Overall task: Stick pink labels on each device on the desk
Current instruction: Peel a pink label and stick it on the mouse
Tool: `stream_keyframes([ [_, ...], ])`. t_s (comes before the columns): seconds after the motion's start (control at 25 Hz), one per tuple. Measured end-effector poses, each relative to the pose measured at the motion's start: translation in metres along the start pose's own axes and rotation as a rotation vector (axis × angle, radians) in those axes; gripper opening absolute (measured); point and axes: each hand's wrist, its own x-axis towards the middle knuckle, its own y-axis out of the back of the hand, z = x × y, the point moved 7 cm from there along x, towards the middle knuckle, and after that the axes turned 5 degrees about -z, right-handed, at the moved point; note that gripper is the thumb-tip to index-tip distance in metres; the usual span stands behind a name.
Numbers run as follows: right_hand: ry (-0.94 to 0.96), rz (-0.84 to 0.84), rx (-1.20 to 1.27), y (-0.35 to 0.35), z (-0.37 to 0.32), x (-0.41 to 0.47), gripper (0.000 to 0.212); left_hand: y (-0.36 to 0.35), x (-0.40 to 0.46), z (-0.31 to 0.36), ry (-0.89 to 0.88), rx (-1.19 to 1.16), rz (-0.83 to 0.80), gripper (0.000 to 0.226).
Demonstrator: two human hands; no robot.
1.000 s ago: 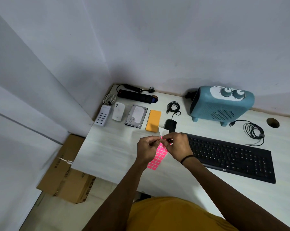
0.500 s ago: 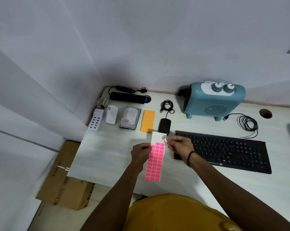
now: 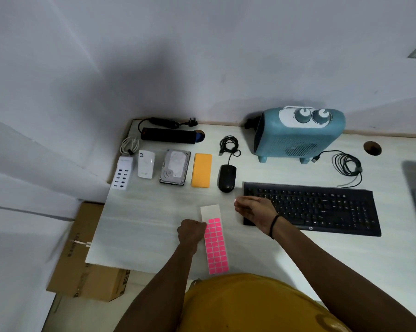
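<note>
My left hand [image 3: 192,232] pinches the left edge of a sheet of pink labels [image 3: 216,245], whose top rows are bare white backing. My right hand [image 3: 256,210] hovers near the left end of the black keyboard [image 3: 322,207], fingertips pinched on a small pale label that is barely visible. In a row behind lie a white USB charging hub [image 3: 122,173], a white plug-in adapter [image 3: 145,164], a hard drive [image 3: 175,167], an orange power bank [image 3: 201,170] and a black mouse [image 3: 226,178]. A blue heater [image 3: 298,136] and a black power strip [image 3: 168,135] stand at the back.
A coiled black cable [image 3: 345,164] lies right of the heater, near a round cable hole [image 3: 372,148]. The white desk [image 3: 142,224] meets the wall at the left and back. A cardboard box [image 3: 87,259] sits on the floor beyond the desk's left edge.
My hands have separated: the right hand pulled a label off and moved right toward the keyboard. The left hand lowered the sheet toward the desk. The camera view shifted.
</note>
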Motion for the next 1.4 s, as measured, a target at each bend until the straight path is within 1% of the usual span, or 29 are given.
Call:
stream_keyframes([
  [0.08, 0.002, 0.001, -0.003, -0.001, -0.008, 0.006, 0.019, 0.006, 0.001, 0.020, -0.021, 0.084, 0.056, 0.034],
  [0.2, 0.027, 0.018, 0.023, 0.001, -0.024, 0.016, 0.016, 0.007, 0.011, 0.075, -0.189, 0.226, 0.132, 0.044],
  [0.28, 0.033, 0.033, 0.047, 0.003, -0.034, 0.020, 0.017, -0.004, 0.020, 0.117, -0.318, 0.285, 0.126, 0.045],
  [0.4, 0.025, 0.061, 0.079, 0.010, -0.047, 0.026, 0.007, -0.025, 0.033, 0.176, -0.439, 0.372, 0.093, 0.048],
  [0.52, 0.017, 0.088, 0.099, 0.020, -0.059, 0.032, 0.008, -0.049, 0.061, 0.202, -0.406, 0.502, -0.003, 0.065],
  [0.64, 0.024, 0.137, 0.135, 0.034, -0.070, 0.039, 0.006, -0.068, 0.085, 0.200, -0.359, 0.623, -0.088, 0.082],
  [0.72, 0.040, 0.154, 0.132, 0.041, -0.077, 0.040, 0.003, -0.077, 0.089, 0.196, -0.386, 0.719, -0.086, 0.085],
  [0.8, 0.058, 0.167, 0.118, 0.043, -0.082, 0.040, 0.003, -0.078, 0.088, 0.198, -0.431, 0.753, -0.036, 0.077],
  [0.84, 0.070, 0.169, 0.121, 0.043, -0.084, 0.039, 0.002, -0.074, 0.082, 0.202, -0.447, 0.708, -0.016, 0.071],
  [0.88, 0.080, 0.168, 0.123, 0.041, -0.087, 0.038, 0.002, -0.071, 0.080, 0.203, -0.445, 0.605, -0.019, 0.064],
  [0.92, 0.090, 0.165, 0.120, 0.038, -0.090, 0.037, 0.002, -0.065, 0.075, 0.206, -0.434, 0.422, -0.038, 0.052],
  [0.96, 0.102, 0.158, 0.116, 0.033, -0.094, 0.036, 0.002, -0.060, 0.071, 0.206, -0.390, 0.168, -0.090, 0.035],
  [1.0, 0.118, 0.148, 0.117, 0.028, -0.099, 0.034, 0.006, -0.057, 0.065, 0.203, -0.311, -0.125, -0.184, 0.021],
  [1.04, 0.135, 0.136, 0.119, 0.023, -0.104, 0.032, 0.011, -0.057, 0.057, 0.201, -0.224, -0.377, -0.297, 0.016],
  [1.08, 0.153, 0.122, 0.113, 0.017, -0.110, 0.029, 0.016, -0.059, 0.047, 0.200, -0.149, -0.599, -0.422, 0.017],
  [1.16, 0.192, 0.080, 0.069, 0.006, -0.122, 0.023, 0.017, -0.059, 0.027, 0.206, -0.077, -0.912, -0.631, 0.029],
  [1.24, 0.244, 0.042, 0.003, -0.002, -0.134, 0.013, 0.014, -0.053, 0.010, 0.212, -0.103, -1.050, -0.753, 0.037],
  [1.4, 0.354, 0.013, -0.268, -0.013, -0.151, -0.009, 0.011, -0.044, -0.027, 0.219, -0.176, -1.143, -0.883, 0.046],
])
